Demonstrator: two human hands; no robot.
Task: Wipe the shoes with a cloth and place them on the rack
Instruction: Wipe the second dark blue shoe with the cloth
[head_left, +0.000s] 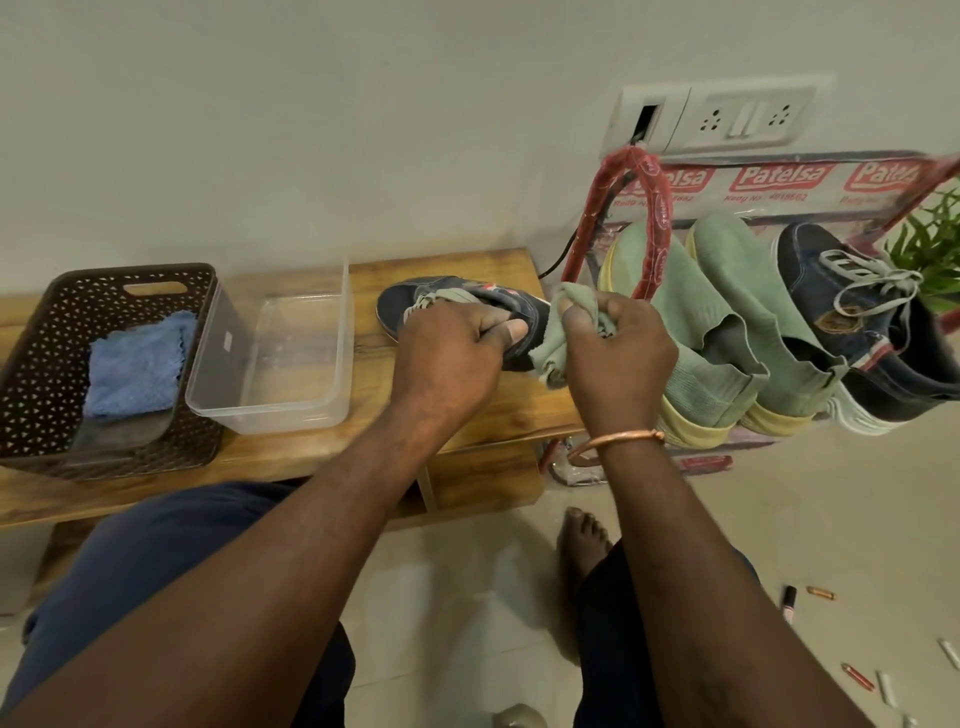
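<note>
My left hand (457, 338) clamps the shoe (457, 301), lying lengthwise along the tabletop's (467, 415) right end, while right fingers (576, 317) pinch the cloth (558, 338) against its heel, nearest the rack (639, 208).

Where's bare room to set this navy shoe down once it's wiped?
The rack shelf is crowded: two green shoes, then a navy shoe, side by side. Bare wood shows on the bench behind the held shoe, and along its front edge below the clear tub.

Plain off-white wall (311, 130) with white socket panel (727, 117), wooden tabletop (467, 415) against it, pale tiled floor (779, 519).
</note>
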